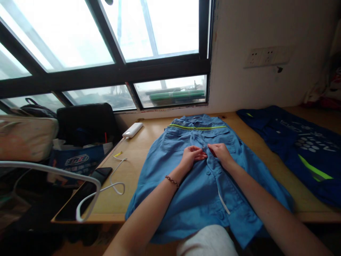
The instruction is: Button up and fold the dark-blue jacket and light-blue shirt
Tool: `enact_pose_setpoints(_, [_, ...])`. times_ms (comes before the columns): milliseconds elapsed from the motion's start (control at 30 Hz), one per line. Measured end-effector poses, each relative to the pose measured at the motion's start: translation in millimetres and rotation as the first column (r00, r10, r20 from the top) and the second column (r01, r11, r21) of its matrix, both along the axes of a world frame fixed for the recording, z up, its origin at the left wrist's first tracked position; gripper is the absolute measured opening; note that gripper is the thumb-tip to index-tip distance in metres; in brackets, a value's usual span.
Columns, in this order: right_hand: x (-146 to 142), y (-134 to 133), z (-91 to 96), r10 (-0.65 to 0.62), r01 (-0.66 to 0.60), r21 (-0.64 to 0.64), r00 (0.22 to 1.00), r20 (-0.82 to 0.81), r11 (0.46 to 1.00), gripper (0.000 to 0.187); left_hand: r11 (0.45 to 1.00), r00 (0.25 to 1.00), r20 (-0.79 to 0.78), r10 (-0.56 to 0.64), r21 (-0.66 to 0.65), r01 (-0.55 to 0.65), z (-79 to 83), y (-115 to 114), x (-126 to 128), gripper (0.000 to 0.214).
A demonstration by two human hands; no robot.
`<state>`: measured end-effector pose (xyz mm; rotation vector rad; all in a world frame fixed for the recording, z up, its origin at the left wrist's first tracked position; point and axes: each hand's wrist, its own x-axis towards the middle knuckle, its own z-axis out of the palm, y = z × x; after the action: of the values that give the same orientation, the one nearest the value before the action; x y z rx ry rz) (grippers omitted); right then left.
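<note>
A light-blue work shirt (170, 181) with a yellow-green stripe across the chest lies front up on the wooden table, its hem hanging over the near edge. Both hands meet at its button placket, below the chest pockets. My left hand (192, 156) pinches the placket edge from the left, fingers bent. From the right, my right hand (218, 153) grips the other edge between thumb and forefinger. Whether a button sits between the fingertips is hidden. Lower down, a button (208, 172) shows on the placket, and the lower front flap lies folded aside.
A dark-blue garment (293, 142) with a yellow-green patch lies at the right. On the left are a white power bank (132, 130), a white cable (117, 183) and a black phone (101, 174). Beyond the table's left edge stand bags (77, 160) and a black chair back (86, 121).
</note>
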<state>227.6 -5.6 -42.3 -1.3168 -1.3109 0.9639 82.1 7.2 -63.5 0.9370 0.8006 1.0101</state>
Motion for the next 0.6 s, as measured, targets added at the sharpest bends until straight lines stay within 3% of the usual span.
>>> enact_pose_setpoints(167, [-1, 1, -1.9, 0.081, -0.106, -0.156, 0.984, -0.159, 0.982, 0.025, 0.995, 0.997, -0.071, 0.034, 0.101, -0.027, 3.3, -3, 3, 0.027])
enact_pose_setpoints(267, [-2, 2, -5.6, 0.059, -0.056, -0.111, 0.998, 0.025, 0.992, 0.027, 0.991, 0.989, -0.14, 0.047, 0.135, -0.028, 3.0, -3, 5, 0.031])
enact_pose_setpoints(400, [-8, -2, -11.5, -0.01, -0.03, 0.106, 0.934, 0.356, 0.994, 0.015, 0.983, 0.969, -0.213, 0.123, 0.16, -0.089, -2.7, -1, 7, 0.033])
enact_pose_setpoints(500, [-13, -5, -13.5, -0.024, -0.042, 0.15, 0.912, 0.409, 0.988, 0.01, 0.983, 0.971, -0.19, 0.148, 0.136, -0.123, -4.5, 1, 6, 0.032])
enact_pose_setpoints(600, [-15, -5, -13.7, 0.009, -0.057, 0.123, 0.931, 0.364, 0.991, 0.011, 0.986, 0.977, -0.147, 0.155, 0.089, -0.142, -1.6, 0, 5, 0.029])
